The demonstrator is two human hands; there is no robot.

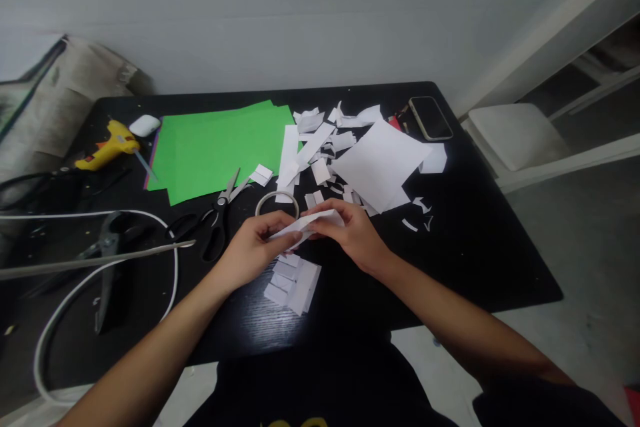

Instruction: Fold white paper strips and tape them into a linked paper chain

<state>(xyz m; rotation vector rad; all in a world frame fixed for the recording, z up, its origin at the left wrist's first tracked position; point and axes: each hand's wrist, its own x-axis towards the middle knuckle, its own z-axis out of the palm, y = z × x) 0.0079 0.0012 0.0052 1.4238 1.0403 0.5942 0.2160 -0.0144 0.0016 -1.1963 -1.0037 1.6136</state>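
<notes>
Between both hands I hold a folded strip of white paper (314,223) above the near part of the black table. My left hand (260,243) pinches its left end with the thumb on top. The other end is gripped by my right hand (353,230), whose fingers reach behind the paper. Just below my hands lies a small cluster of folded white paper pieces (295,283). A roll of tape (277,195) lies flat behind my left hand, partly covered by it. Open black-handled scissors (221,210) rest left of that hand.
Green sheets (215,150) lie at the back left, beside a yellow glue gun (113,145) and a white case (145,125). White scraps (320,140) and a white sheet (383,163) cover the middle. A phone (430,118) lies back right; a white cable (47,340) loops at left.
</notes>
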